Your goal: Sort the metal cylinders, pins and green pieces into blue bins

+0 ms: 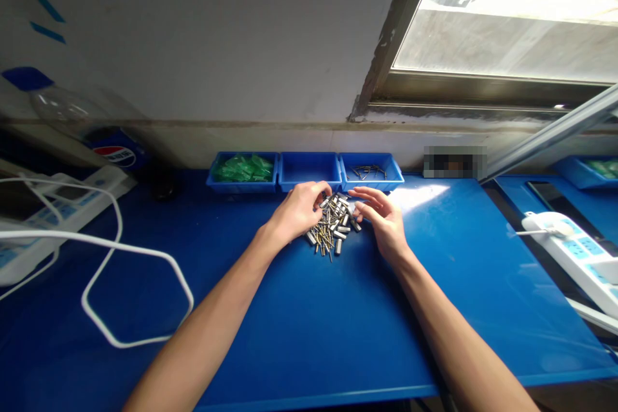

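A pile of small metal parts (333, 226) lies on the blue tabletop, mixing thin pointed bits, some gold-coloured, with short silver blocks. At the pile's left edge is my left hand (305, 207), fingers curved over the parts with a gap between thumb and forefinger. My right hand (383, 217) curves around the opposite side, its fingers apart and nothing visible in them. Behind the pile stand three joined blue bins: the left bin (244, 188) holds green plastic packets (244, 168), the middle bin (309, 186) sits between, and the right bin (374, 183) contains several thin metal bits (369, 171).
A white cable (138, 241) loops across the table's left side near a power strip (72, 199) and a large bottle (111, 141). On the right, beyond a gap, lie another power strip (577, 251) and a dark phone-like slab (555, 196). A wall and window close off the back.
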Motion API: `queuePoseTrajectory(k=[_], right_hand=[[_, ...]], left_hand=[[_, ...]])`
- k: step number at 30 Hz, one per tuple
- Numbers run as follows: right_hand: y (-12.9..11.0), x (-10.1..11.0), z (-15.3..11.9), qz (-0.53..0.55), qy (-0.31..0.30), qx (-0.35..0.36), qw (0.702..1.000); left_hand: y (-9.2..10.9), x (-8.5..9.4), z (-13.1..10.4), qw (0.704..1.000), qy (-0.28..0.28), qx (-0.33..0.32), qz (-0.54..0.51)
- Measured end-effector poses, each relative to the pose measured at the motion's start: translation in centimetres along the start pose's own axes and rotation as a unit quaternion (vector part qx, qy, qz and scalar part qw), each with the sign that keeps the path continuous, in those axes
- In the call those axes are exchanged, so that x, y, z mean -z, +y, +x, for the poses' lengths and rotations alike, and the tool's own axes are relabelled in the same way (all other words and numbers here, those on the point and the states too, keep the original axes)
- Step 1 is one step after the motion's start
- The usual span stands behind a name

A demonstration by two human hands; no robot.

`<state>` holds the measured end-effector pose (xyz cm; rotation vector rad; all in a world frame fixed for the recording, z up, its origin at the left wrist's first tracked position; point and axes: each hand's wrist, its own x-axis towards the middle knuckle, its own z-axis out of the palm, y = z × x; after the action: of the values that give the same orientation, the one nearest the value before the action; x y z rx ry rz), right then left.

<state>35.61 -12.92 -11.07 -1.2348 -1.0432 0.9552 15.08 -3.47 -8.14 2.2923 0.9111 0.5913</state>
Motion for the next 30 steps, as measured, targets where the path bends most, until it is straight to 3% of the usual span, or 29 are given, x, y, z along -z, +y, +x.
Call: queuePoseTrajectory(k=[9,14,17,30], right_hand=[[-0.3,-0.3,-0.1,0.0,-0.011,-0.023,1.0],[-1.0,-1.0,-0.4,-0.038,-0.044,-0.022,0.998],[-1.1,-1.1,-0.6,-0.008,-0.079,-0.04,0.996],[0.0,-0.1,-0.2,0.058,-0.07,-0.059,0.994]], left_hand=[[0.9,2.5,-0.1,0.991,0.027,0.014,-0.128],[1.4,2.8,0.1,0.968,0.04,0.021,-0.249],[1.4,2.7,0.2,0.954,0.043,0.029,-0.295],[1.9,2.2,0.0,0.967,-0.001,0.032,-0.252]])
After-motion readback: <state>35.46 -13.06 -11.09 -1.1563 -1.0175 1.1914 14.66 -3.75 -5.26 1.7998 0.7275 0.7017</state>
